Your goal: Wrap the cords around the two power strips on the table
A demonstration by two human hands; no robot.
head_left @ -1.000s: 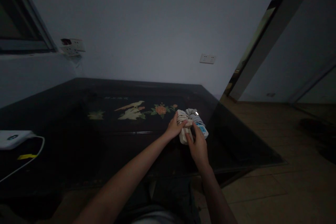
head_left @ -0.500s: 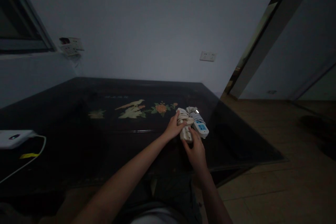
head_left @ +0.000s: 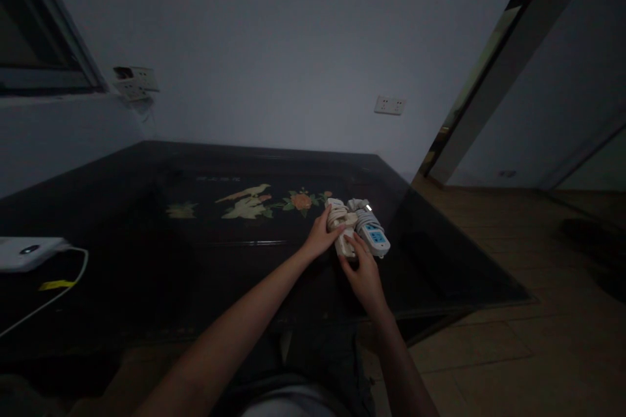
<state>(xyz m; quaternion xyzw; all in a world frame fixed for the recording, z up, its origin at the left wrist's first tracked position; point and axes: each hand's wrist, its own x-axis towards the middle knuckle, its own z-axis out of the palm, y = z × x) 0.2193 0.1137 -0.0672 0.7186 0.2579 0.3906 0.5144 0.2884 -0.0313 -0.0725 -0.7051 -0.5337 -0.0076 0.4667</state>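
Two power strips with their cords wound round them lie side by side on the dark glass-topped table (head_left: pixel 147 260). My left hand (head_left: pixel 320 239) grips the cream strip (head_left: pixel 337 218) from its left side, thumb across the top. My right hand (head_left: pixel 360 270) holds the near end of the same cream strip, its fingers curled round it. The white strip with a blue face (head_left: pixel 374 234) lies just to the right, touching the cream one. The room is dim.
A white device (head_left: pixel 24 253) with a white cable (head_left: pixel 59 293) sits at the table's left edge. Wall sockets (head_left: pixel 390 105) are on the back wall, more sockets (head_left: pixel 134 81) at the left. A painted bird and flowers (head_left: pixel 268 199) show under the glass. Wooden floor lies to the right.
Both hands stay on the cream strip. My right hand has slid slightly left and nearer, off the blue-faced strip and onto the cream strip's near end.
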